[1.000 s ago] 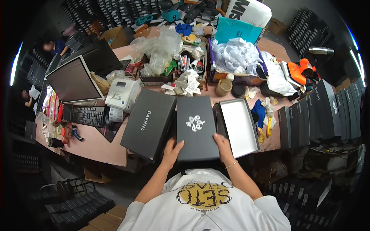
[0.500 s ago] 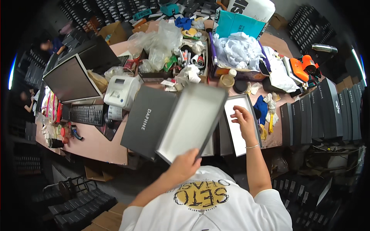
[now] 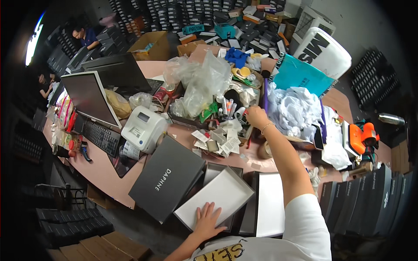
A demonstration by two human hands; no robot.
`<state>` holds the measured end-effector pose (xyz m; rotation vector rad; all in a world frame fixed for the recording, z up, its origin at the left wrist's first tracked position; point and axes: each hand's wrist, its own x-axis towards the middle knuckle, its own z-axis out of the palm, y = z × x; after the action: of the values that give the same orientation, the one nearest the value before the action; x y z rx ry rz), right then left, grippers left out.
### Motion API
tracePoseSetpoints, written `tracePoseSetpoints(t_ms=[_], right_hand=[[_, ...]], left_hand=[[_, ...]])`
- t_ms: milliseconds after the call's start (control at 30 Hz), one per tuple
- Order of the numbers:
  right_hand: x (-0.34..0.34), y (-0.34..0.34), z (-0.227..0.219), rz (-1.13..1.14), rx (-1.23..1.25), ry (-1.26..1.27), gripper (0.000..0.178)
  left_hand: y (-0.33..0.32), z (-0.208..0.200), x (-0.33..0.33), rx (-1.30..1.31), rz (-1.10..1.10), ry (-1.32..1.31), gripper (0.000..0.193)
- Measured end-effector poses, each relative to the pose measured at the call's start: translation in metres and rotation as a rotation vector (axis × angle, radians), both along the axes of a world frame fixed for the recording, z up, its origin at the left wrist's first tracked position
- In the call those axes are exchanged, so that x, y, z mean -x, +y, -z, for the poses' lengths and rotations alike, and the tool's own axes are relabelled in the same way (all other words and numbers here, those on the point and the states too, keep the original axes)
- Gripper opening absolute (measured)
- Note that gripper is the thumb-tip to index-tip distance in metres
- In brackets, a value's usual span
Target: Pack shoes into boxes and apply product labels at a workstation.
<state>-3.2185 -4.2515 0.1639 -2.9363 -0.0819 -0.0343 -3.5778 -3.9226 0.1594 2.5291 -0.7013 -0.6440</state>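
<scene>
My left hand (image 3: 208, 222) lies with fingers spread on the white inside of a shallow grey box part (image 3: 226, 187), a lid or tray, which slants over other dark boxes. Left of it rests a dark grey shoebox (image 3: 167, 174) with pale lettering. To the right, another dark box part (image 3: 270, 204) shows its white inside. My right hand (image 3: 257, 117) reaches across the table to the edge of a carton of small items (image 3: 230, 106). Its fingers curl downward, and whatever they grip is hidden. Paper tags (image 3: 226, 139) lie in a heap beside that carton.
A box of crumpled white paper (image 3: 294, 108) stands right of my right hand. At left are a label printer (image 3: 143, 126), a monitor (image 3: 89, 98) and a keyboard (image 3: 101, 137). Dark shoeboxes (image 3: 357, 202) stand in a row at right. Two people work at far left.
My left hand has lowered the shallow box part and flattened onto it. My right hand has moved forward from the right-hand box part to the carton of small items. The view has shifted.
</scene>
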Motion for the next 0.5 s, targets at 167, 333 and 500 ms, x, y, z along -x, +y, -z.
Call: tracePoseSetpoints(t_ms=[167,333,500], right_hand=[[-0.033,-0.005,0.026,0.029,0.303,0.174,0.051],[-0.036,0.011,0.03,0.098,0.317,0.254,0.056],[-0.014,0.007,0.013,0.061,0.344,-0.015,0.052]], left_hand=[[-0.001,0.01,0.002,0.058,-0.066,0.024,0.078],[-0.004,0.014,0.003,0.051,-0.084,0.061,0.076],[-0.005,0.013,0.0,0.043,-0.082,0.09,0.075]])
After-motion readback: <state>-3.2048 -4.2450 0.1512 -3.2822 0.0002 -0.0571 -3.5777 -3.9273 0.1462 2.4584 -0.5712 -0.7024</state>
